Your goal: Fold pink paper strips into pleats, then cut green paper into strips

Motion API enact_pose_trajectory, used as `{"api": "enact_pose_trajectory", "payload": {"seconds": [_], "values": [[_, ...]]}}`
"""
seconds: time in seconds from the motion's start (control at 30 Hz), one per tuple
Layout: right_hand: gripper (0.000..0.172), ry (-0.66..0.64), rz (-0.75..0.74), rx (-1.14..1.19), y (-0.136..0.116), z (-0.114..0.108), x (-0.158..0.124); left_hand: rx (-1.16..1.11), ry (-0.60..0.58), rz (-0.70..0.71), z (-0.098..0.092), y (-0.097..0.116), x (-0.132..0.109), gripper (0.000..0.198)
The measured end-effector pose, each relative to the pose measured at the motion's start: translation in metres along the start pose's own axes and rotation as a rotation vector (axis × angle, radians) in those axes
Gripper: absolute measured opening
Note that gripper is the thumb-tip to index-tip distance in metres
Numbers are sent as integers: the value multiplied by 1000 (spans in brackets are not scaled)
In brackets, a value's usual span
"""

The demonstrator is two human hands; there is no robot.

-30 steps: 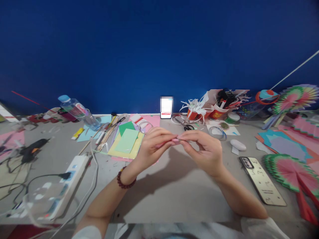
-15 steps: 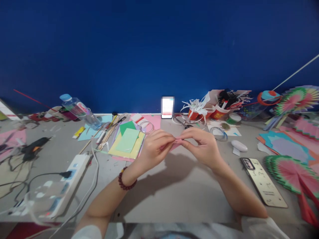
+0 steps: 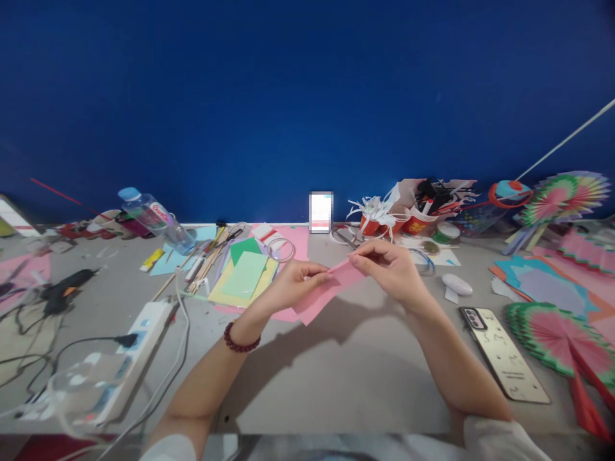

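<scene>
A sheet of pink paper [image 3: 325, 296] is held up over the table between my two hands, its top edge slanting up to the right and looking folded. My left hand [image 3: 296, 282], with a dark red bead bracelet on the wrist, pinches that edge near its middle with thumb and fingers. Higher up, my right hand [image 3: 384, 266] grips the right end of the same edge between thumb and fingertips. The lower left corner of the paper hangs free. Parts of the sheet behind my fingers are hidden.
Left of my hands lie coloured paper sheets [image 3: 245, 274], a power strip [image 3: 132, 358] with cables and a plastic bottle [image 3: 156, 214]. A phone [image 3: 320, 212] stands against the blue wall. To the right are paper cups [image 3: 418, 221], another phone [image 3: 504, 355] and folded paper fans [image 3: 562, 342].
My hands have moved apart, and much more of the pink paper shows between them. Its lower left corner now hangs in view. The camera view has shifted slightly.
</scene>
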State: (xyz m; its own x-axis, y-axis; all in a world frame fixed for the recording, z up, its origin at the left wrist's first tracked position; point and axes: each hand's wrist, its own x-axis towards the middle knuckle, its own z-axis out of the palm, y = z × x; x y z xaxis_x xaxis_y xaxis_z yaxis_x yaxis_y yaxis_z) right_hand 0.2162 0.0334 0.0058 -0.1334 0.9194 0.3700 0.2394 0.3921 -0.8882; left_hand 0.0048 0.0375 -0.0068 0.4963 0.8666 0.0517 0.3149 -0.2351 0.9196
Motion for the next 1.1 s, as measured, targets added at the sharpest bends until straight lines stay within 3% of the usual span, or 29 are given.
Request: {"api": "enact_pose_trajectory", "payload": {"seconds": [0.3,0.5,0.67,0.83,1.1], "values": [[21,-18,245,94,25,5,14,-18,-69,-54,0,-6,9,40],[22,69,279,118,30,-7,20,1,-198,-77,-12,-11,9,41],[22,83,271,106,33,-18,25,3,-296,-88,-23,-12,8,29],[23,65,266,99,33,-23,26,25,-278,-50,-26,-11,7,29],[23,36,277,93,33,-24,24,-42,-295,-114,-30,-18,9,35]]}}
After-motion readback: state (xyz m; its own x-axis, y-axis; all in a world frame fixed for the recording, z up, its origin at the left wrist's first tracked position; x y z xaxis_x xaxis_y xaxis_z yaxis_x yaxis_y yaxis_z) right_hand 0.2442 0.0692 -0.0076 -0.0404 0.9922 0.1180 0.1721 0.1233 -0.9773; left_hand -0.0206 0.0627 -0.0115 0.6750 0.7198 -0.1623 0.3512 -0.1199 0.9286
